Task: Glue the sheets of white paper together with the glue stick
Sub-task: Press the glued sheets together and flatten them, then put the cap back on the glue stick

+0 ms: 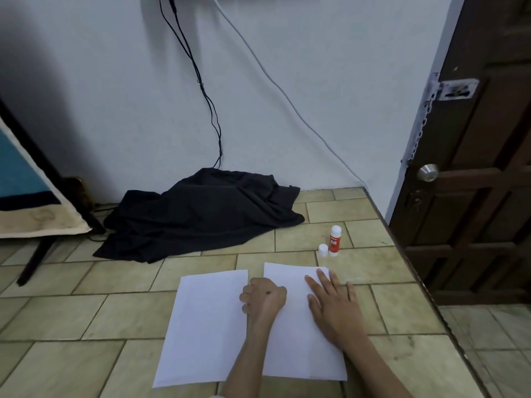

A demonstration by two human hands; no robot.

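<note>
Two white paper sheets lie side by side on a tiled surface: a left sheet (pixel 204 328) and a right sheet (pixel 296 340). My left hand (pixel 263 297) rests between them with its fingers curled under, over the sheets' inner edges; whether it holds anything is hidden. My right hand (pixel 334 303) lies flat with straight fingers on the right sheet's far right part. A red and white glue stick (pixel 334 240) stands upright beyond the right sheet, and its white cap (pixel 323 250) sits just left of it.
A crumpled black cloth (pixel 201 214) lies at the back against the wall, with cables hanging above it. The tiled surface's right edge (pixel 416 271) runs diagonally beside a dark wooden door (pixel 474 196). A framed board (pixel 26 191) leans at the left.
</note>
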